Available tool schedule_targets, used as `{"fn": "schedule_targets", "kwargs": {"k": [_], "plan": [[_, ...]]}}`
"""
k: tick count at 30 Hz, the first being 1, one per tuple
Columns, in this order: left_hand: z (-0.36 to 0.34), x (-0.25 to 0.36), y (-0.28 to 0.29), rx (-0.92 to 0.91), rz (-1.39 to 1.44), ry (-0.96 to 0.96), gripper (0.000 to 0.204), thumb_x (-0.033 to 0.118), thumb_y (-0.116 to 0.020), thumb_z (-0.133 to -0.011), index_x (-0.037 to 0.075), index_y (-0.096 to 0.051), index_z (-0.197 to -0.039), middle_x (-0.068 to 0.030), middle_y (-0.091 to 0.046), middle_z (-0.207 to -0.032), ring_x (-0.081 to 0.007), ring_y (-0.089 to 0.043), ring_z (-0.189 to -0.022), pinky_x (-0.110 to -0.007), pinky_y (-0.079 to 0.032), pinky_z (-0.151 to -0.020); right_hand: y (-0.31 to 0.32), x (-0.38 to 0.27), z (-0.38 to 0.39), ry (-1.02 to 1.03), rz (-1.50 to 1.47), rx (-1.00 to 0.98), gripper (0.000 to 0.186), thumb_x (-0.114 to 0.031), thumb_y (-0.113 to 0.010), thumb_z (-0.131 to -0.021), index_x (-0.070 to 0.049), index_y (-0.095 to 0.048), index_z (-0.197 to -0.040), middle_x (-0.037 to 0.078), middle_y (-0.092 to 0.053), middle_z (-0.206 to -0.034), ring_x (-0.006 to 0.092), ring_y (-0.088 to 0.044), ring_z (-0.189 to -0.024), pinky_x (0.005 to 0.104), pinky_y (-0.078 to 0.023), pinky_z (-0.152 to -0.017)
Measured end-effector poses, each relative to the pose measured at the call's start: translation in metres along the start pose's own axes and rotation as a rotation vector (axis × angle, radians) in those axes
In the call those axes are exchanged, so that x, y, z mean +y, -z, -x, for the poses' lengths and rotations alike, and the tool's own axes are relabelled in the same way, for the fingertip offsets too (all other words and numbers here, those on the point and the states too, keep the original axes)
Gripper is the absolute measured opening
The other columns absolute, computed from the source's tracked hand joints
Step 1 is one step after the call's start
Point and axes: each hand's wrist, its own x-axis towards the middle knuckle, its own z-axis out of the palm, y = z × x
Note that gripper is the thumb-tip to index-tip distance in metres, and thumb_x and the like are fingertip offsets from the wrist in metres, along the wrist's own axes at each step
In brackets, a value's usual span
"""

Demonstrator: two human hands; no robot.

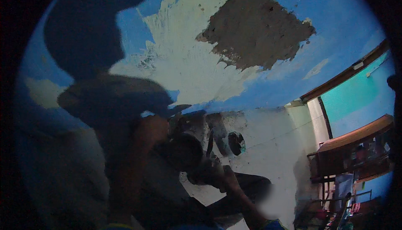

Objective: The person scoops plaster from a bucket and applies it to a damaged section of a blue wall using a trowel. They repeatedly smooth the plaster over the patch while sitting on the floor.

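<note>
In deep shade, my left hand [154,128] is closed beside a dark round bowl [184,152]; what its fingers hold is too dark to make out. My right hand [220,177] comes from the lower right and appears to grip the lower right side of the bowl. The bowl's contents are lost in shadow. Ahead is a blue wall [276,89] with pale bared areas, and a rough grey patch of mortar [259,31] covers part of it.
My shadow [83,29] falls across the left of the wall. On the pale floor [276,146], dark smears and a small round dark object [236,143] lie beyond my hands. To the right are a doorway [318,117], brown wooden furniture [356,138] and assorted clutter.
</note>
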Motion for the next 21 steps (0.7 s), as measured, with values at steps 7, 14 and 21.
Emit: {"fn": "schedule_targets", "kwargs": {"k": [7, 14, 21], "plan": [[0.010, 0.007, 0.002, 0.027, 0.001, -0.039, 0.029, 0.025, -0.060, -0.088, 0.001, -0.073, -0.097, -0.0207, -0.072, -0.102, -0.0365, -0.071, -0.096, -0.048, -0.056, -0.086, 0.008, 0.011, -0.016, 0.506, 0.481, 0.091, 0.044, -0.042, -0.052, -0.101, -0.004, -0.058, -0.122, 0.016, -0.068, -0.097, 0.0311, -0.066, -0.091, 0.0479, -0.052, -0.083], [0.022, 0.013, -0.005, 0.016, 0.000, -0.110, 0.027, 0.023, -0.060, -0.087, 0.001, -0.073, -0.097, -0.0202, -0.073, -0.102, -0.0362, -0.071, -0.096, -0.048, -0.057, -0.086, 0.010, 0.000, -0.068, 0.541, 0.922, -0.035, 0.056, -0.041, -0.066, -0.088, -0.003, -0.055, -0.127, 0.028, -0.066, -0.111, 0.0434, -0.063, -0.109, 0.0520, -0.053, -0.089], [0.014, 0.021, 0.001, 0.045, -0.015, -0.160, 0.026, 0.022, -0.061, -0.087, 0.002, -0.074, -0.097, -0.0197, -0.073, -0.102, -0.0358, -0.071, -0.096, -0.048, -0.057, -0.085, -0.006, 0.023, -0.189, 0.429, 1.245, -0.066, 0.042, -0.041, -0.068, -0.089, -0.003, -0.065, -0.107, 0.024, -0.068, -0.095, 0.0440, -0.068, -0.090, 0.0520, -0.054, -0.074]]}}
